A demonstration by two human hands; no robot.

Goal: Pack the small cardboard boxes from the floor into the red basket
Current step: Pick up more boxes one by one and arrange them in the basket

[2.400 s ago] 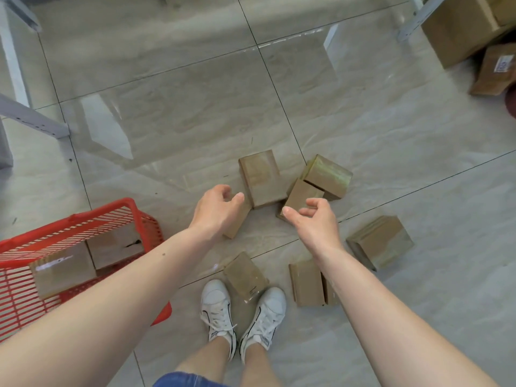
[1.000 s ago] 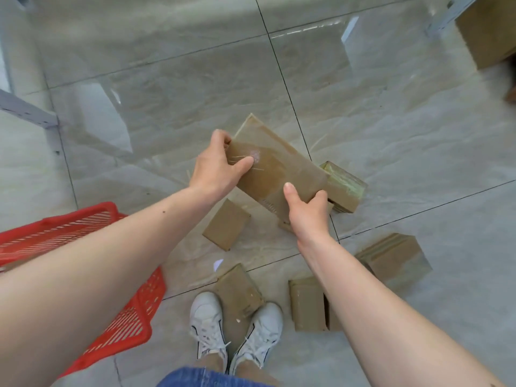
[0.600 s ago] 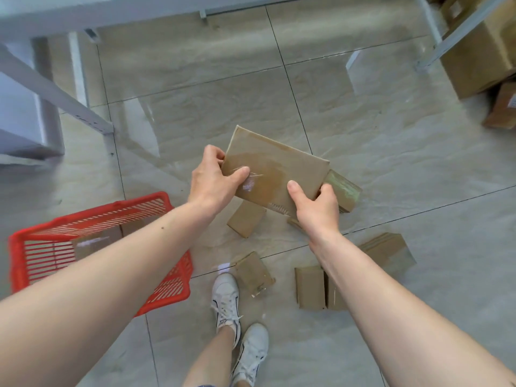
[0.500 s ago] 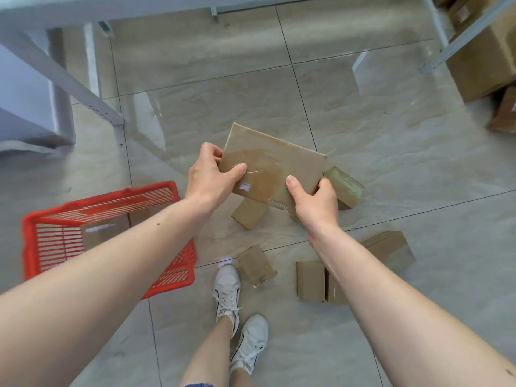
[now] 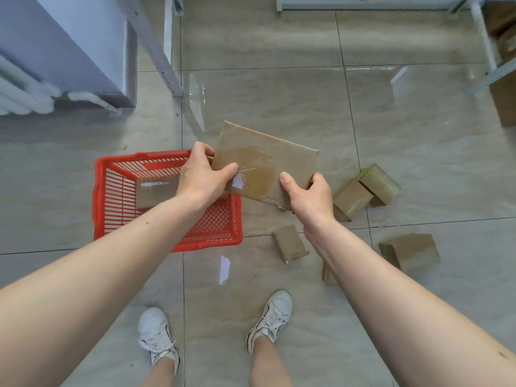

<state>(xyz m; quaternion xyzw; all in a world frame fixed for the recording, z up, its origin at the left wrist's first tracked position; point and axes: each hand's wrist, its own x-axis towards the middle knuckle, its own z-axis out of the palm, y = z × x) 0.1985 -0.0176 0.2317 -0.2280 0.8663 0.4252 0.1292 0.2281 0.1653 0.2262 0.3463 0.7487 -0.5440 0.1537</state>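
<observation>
Above the red basket's (image 5: 97,202) right rim, held: one cardboard box (image 5: 265,166), left hand (image 5: 202,177) and right hand (image 5: 310,198) both gripping its ends; five more boxes (image 5: 353,198) beside.

- Under you, a glossy grey tiled floor (image 5: 279,93), dark grout lines crossing it, window glare stretched over the tiles.
- Your white sneakers: the left shoe (image 5: 157,337) and the right shoe (image 5: 272,314), planted apart on the floor.
- A small white scrap (image 5: 224,269) lies flat on the floor between your feet and the clutter above.
- Top left, a pale grey cabinet (image 5: 69,46), with white radiator pipes (image 5: 25,93) along its left edge.
- Beside it, a slanted grey metal leg (image 5: 159,48) reaching down to the floor.
- Far right, large brown cartons (image 5: 505,99) behind a pale metal frame (image 5: 485,46).
</observation>
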